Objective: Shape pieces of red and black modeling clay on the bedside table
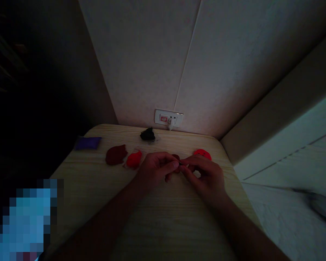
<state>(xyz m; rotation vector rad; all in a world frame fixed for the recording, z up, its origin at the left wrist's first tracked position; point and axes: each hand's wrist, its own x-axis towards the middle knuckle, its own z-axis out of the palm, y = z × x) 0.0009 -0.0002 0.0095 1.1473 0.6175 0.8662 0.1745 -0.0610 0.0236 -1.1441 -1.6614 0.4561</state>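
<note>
My left hand [159, 166] and my right hand [206, 172] meet over the table, fingertips pinched together. Between them is a small dark piece [180, 164], mostly covered by the fingers; its kind is too small to make out. Just behind and below the fingertips shows a dark red clay-like shape [176, 157], partly hidden by my hands. Beyond my right hand lies a bright red rounded piece [203, 154] with small dark marks. Close to my left hand, a bright red lump [134, 159] sits in clear wrap, beside a flattened dark red lump [116, 155].
A black lump [147, 134] on clear wrap lies near the back edge of the wooden table [157, 224]. At the left edge is a purple packet [88, 143]. The wall socket [168, 117] holds a plug. A pixelated bright patch covers the lower left.
</note>
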